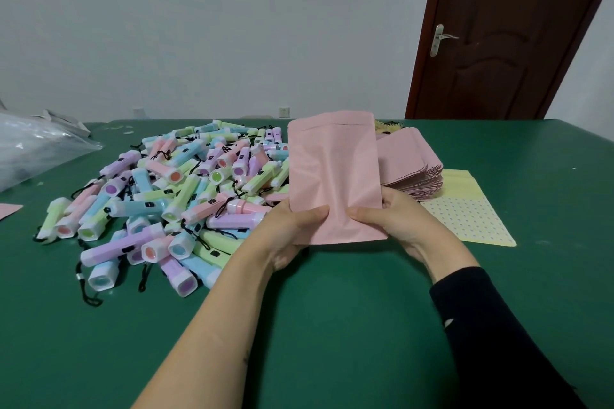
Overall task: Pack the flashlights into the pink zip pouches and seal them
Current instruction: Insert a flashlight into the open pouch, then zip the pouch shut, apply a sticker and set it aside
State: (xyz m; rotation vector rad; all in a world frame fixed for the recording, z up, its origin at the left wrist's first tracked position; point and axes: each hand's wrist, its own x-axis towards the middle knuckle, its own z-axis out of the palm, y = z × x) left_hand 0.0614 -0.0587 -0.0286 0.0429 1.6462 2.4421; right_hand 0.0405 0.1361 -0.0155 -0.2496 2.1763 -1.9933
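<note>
1. Left hand and right hand pinch the pouch at its near end; its long axis runs away, zip end far.
2. The flashlights lie heaped just left; the left hand is nearer.

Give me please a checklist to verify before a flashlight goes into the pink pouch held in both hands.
1. Pouch secured: left hand and right hand grip the pink pouch by its near edge: ok.
2. Mouth spread open: the far edge looks flat: not ok.
3. One hand free for picking: both hold the pouch: not ok.
4. Supply near: the flashlights lie piled just left of the pouch: ok.
5. Pouch empty inside: opaque: cannot tell.
</note>
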